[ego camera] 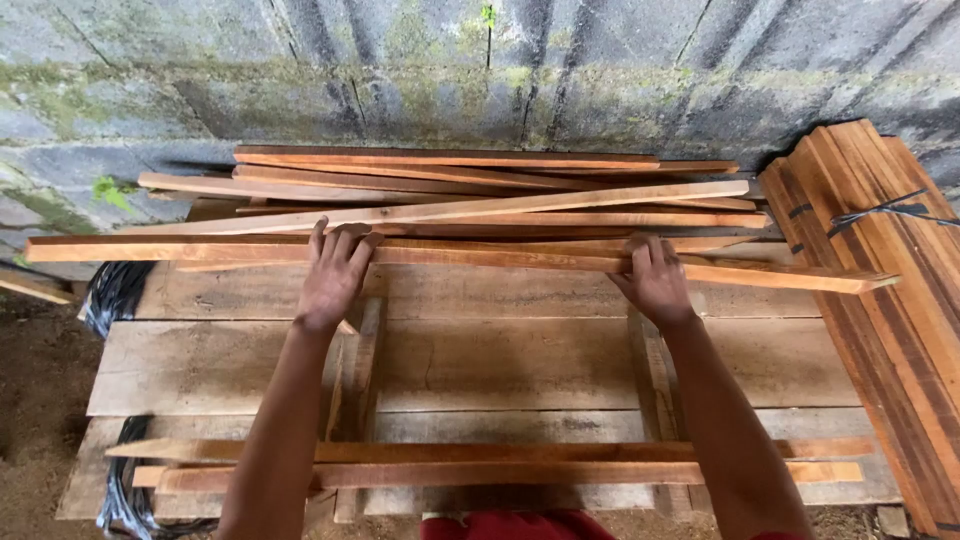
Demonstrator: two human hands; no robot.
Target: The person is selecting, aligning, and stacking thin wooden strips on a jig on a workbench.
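My left hand (333, 272) and my right hand (654, 280) both rest on a long reddish wooden slat (480, 256) that lies across the front of a loose pile of similar slats (480, 190). Fingers of each hand curl over the slat's far edge, thumbs at its near side. The slat's right end (860, 283) sticks out past the pile. The pile sits on wide pale planks (480, 365) laid flat as a work surface. Two short upright pieces (360, 370) stand under the surface between my arms.
A strapped bundle of reddish slats (880, 300) leans at the right. Two more slats (500, 462) lie across the near edge. A mossy concrete block wall (480, 70) is behind. Black plastic (115, 295) shows at the left, over dirt ground (40, 420).
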